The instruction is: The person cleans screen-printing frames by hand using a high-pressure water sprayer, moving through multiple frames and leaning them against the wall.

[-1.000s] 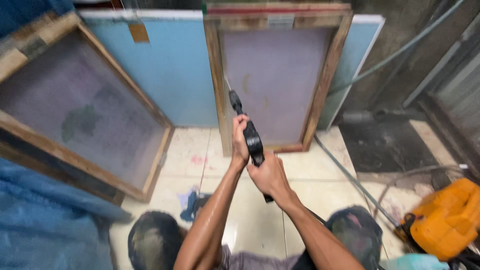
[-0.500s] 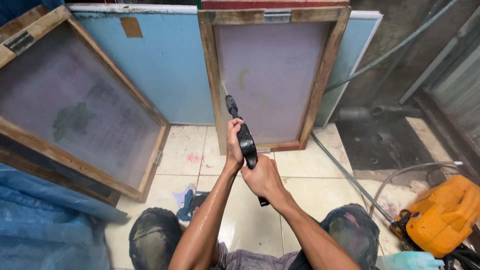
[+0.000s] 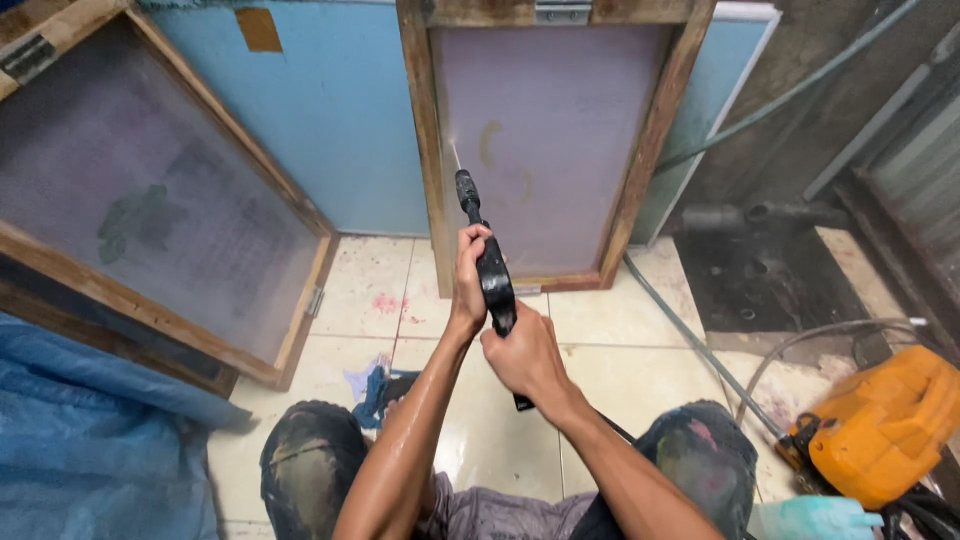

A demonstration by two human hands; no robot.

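Head view: both hands grip a black spray gun (image 3: 487, 262), left hand (image 3: 468, 278) wrapped round its barrel, right hand (image 3: 525, 358) closed on the grip. Its nozzle points at the wooden-framed screen (image 3: 550, 150) leaning upright against the blue wall panel (image 3: 330, 120).

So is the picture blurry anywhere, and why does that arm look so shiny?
In the head view, the left hand and right hand on the black spray gun look sharp; the left forearm gleams with wet highlights, as do the pale floor tiles; the framed screen ahead is evenly lit, the right side dim; straight edges bow near the corners.
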